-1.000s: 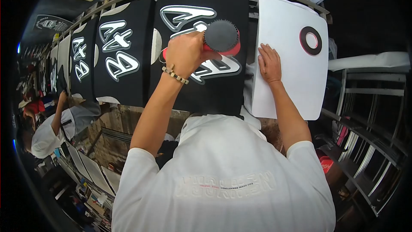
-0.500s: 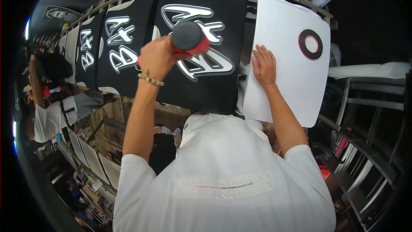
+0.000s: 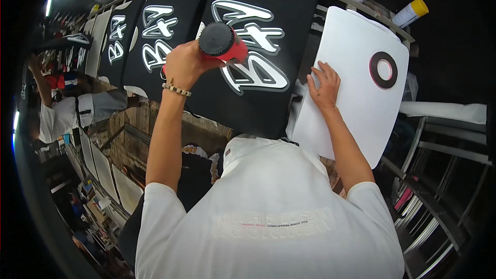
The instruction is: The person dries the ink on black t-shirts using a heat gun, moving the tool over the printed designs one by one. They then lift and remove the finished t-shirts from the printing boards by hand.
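Around the middle of the view, the left hand (image 3: pixel 182 64), at 10 to 11 o'clock, has its grip closed about a red tool (image 3: pixel 238 50) with a round black end, which overlaps the white-lettered black panel (image 3: pixel 258 108) toward 12. How high it sits cannot be told. The right hand (image 3: pixel 325 87), at 1 to 2 o'clock, lies palm down, fingers apart, on a white board (image 3: pixel 356 119). A black-and-pink ring (image 3: pixel 393 72) rests there at 2 o'clock; another person (image 3: pixel 64 116) is at 9.
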Tool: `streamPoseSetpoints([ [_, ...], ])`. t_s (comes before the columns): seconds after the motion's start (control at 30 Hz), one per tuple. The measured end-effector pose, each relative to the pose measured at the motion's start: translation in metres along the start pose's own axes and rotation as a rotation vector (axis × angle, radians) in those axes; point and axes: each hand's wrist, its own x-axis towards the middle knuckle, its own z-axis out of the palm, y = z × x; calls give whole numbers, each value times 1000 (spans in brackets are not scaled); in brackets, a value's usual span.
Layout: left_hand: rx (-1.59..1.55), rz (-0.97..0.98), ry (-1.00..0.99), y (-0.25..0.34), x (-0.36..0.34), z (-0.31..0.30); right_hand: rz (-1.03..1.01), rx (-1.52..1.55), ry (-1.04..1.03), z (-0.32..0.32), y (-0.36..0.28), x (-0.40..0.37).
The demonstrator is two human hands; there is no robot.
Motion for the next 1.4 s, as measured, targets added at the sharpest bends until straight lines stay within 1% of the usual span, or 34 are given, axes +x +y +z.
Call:
streamPoseSetpoints([
  [0.03,-12,-10,6,2,0,2,-7,5,-5,-1,-1,4],
  [0.07,-10,-20,7,4,-2,1,19,35,-62,-1,-1,11],
  [0.1,5,-29,-72,6,-3,-1,45,64,-118,-1,-2,17],
  [0.13,19,-36,-149,9,-4,-3,40,67,-120,0,-2,22],
  [0.2,5,-13,-139,12,-11,2,-40,96,-142,4,-4,35],
  [0.23,-29,-4,-93,16,-14,5,-42,99,-141,7,-4,41],
  [0.3,-72,18,20,27,-17,15,-186,124,-82,13,-5,49],
  [0.33,-71,16,20,34,-17,14,-187,125,-83,16,-3,53],
  [0.4,-71,-46,-122,47,-15,7,-261,70,-110,21,-1,59],
  [0.47,-68,-51,-140,53,-18,10,-255,40,-132,23,1,58],
  [0.57,-128,50,58,59,-24,29,-239,18,-151,23,1,57],
  [0.6,-129,49,57,61,-26,33,-235,26,-147,22,0,57],
  [0.67,-94,61,-35,69,-26,33,-216,58,-143,23,1,58],
  [0.73,-83,78,-54,81,-30,35,-199,91,-139,25,4,59],
  [0.8,-155,121,92,90,-35,46,-158,179,-126,28,10,59],
  [0.87,-176,115,85,95,-38,50,-157,192,-124,28,12,59],
  [0.93,-148,127,-70,94,-42,49,-161,206,-125,27,14,60],
  [1.0,-157,104,-32,94,-53,42,-160,182,-154,27,14,59],
  [1.07,-166,83,1,88,-62,33,-190,137,-138,26,8,59],
  [1.13,-75,25,-12,71,-69,24,-223,89,-126,25,5,57],
  [1.2,-48,13,-33,52,-79,15,-253,17,-133,26,3,57],
  [1.3,-20,-89,32,32,-91,4,-249,23,-153,28,5,57],
  [1.33,-19,-96,32,27,-95,-1,-254,26,-157,28,5,57],
  [1.4,32,-129,-34,17,-100,-12,-246,19,-164,28,5,58],
])
